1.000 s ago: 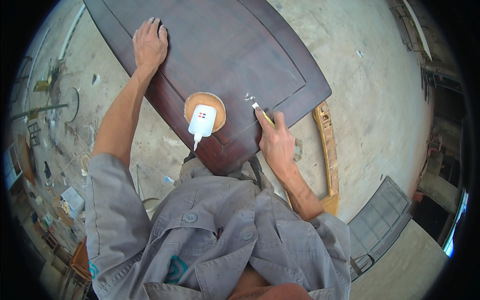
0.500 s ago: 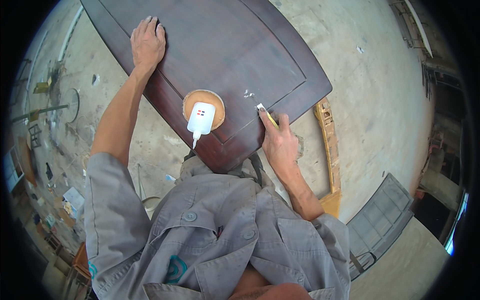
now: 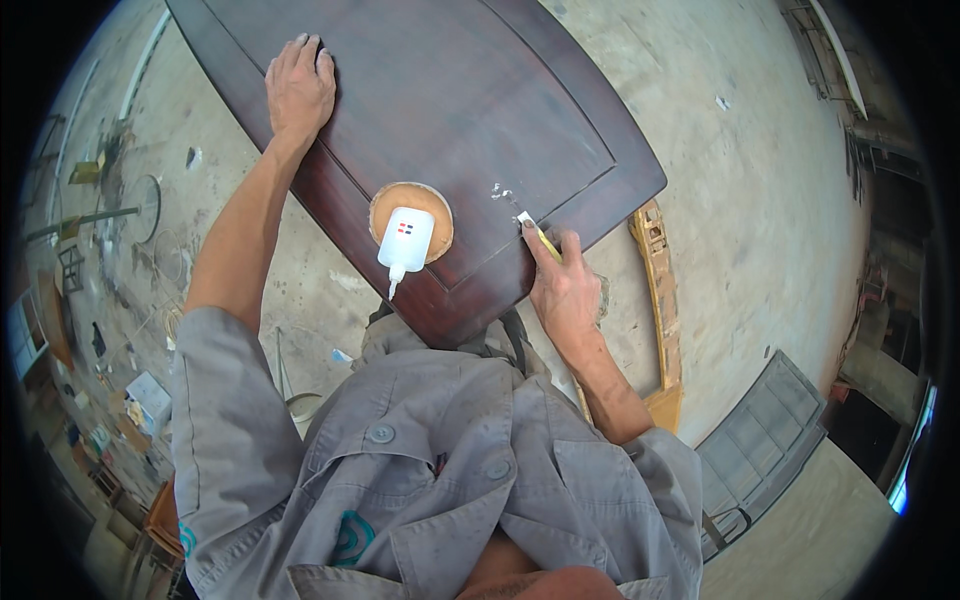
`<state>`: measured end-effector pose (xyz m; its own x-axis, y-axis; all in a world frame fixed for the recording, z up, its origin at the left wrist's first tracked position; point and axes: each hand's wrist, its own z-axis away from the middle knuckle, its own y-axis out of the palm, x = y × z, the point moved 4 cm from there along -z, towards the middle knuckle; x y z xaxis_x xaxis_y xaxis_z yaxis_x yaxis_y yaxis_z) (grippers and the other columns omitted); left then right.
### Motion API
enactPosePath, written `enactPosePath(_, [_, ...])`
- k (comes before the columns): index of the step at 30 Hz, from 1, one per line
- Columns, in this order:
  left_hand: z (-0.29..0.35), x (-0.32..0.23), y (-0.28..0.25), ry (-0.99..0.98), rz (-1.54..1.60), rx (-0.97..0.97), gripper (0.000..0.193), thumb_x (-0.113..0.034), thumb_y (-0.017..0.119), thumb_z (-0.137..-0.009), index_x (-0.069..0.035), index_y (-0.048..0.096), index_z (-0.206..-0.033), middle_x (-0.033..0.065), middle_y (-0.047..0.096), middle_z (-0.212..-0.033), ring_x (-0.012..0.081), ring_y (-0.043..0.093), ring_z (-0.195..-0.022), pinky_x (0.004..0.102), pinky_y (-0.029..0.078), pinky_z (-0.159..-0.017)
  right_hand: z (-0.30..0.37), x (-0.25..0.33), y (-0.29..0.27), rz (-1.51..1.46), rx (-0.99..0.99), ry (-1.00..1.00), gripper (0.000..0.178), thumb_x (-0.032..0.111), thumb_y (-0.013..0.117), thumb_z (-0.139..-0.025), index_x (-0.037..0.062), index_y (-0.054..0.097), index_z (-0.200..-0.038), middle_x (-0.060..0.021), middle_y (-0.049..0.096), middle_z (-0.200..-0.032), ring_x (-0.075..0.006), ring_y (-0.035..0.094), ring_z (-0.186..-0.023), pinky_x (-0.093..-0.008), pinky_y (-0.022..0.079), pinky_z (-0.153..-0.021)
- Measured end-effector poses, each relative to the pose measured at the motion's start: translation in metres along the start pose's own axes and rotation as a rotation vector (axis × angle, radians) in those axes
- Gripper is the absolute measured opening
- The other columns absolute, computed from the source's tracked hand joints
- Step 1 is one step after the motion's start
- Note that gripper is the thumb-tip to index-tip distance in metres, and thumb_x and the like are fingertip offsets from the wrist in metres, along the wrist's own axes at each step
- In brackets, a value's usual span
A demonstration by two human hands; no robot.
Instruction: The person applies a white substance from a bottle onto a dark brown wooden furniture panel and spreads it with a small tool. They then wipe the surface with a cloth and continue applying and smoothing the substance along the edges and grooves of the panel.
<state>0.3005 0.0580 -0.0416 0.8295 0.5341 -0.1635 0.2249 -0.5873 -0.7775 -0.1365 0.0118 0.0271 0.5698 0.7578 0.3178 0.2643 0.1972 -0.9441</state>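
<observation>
A dark reddish-brown wooden panel [image 3: 440, 120] with grooved lines stretches out before me, its near corner by my waist. My left hand [image 3: 301, 90] rests on its left side, fingers extended and holding nothing. In my right hand [image 3: 566, 290], near the right edge, is a slim yellow-and-white utility knife [image 3: 541, 236]; its thin tip points at small white flecks [image 3: 502, 194] on the wood. A white squeeze bottle [image 3: 408, 236] lies on a round tan disc [image 3: 396, 197] on the panel, its nozzle pointing toward me.
Below is a concrete floor [image 3: 740, 220]. A yellowish wooden frame piece [image 3: 655, 300] stands to the right of the panel, and a grey panelled board [image 3: 765, 430] lies farther right. Scattered items and a white box [image 3: 148, 400] are at the left.
The view has shifted very slightly. My left hand keeps its place on the panel, and the right still grips the utility knife by the white flecks.
</observation>
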Motion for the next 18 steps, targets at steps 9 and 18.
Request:
enactPosePath(9, [-0.001, 0.002, 0.000, 0.016, 0.017, 0.007, 0.037, -0.026, 0.057, -0.103, -0.003, 0.068, -0.130, 0.0165, 0.065, -0.138, 0.0353, 0.058, -0.129, 0.0462, 0.043, -0.112, -0.001, -0.002, 0.001, 0.017, 0.023, 0.008, 0.052, -0.003, 0.067, -0.078, 0.0130, 0.070, -0.127, -0.0119, 0.061, -0.114, -0.0329, 0.071, -0.087, -0.0440, 0.059, -0.067])
enactPosePath(18, [0.000, 0.003, 0.002, 0.007, 0.002, 0.006, 0.038, -0.027, 0.056, -0.104, -0.003, 0.067, -0.131, 0.0158, 0.065, -0.138, 0.0347, 0.058, -0.130, 0.0462, 0.042, -0.112, -0.002, -0.002, -0.001, 0.004, 0.012, -0.007, 0.054, -0.003, 0.068, -0.079, 0.0144, 0.069, -0.129, -0.0124, 0.058, -0.111, -0.0329, 0.070, -0.086, -0.0452, 0.059, -0.066])
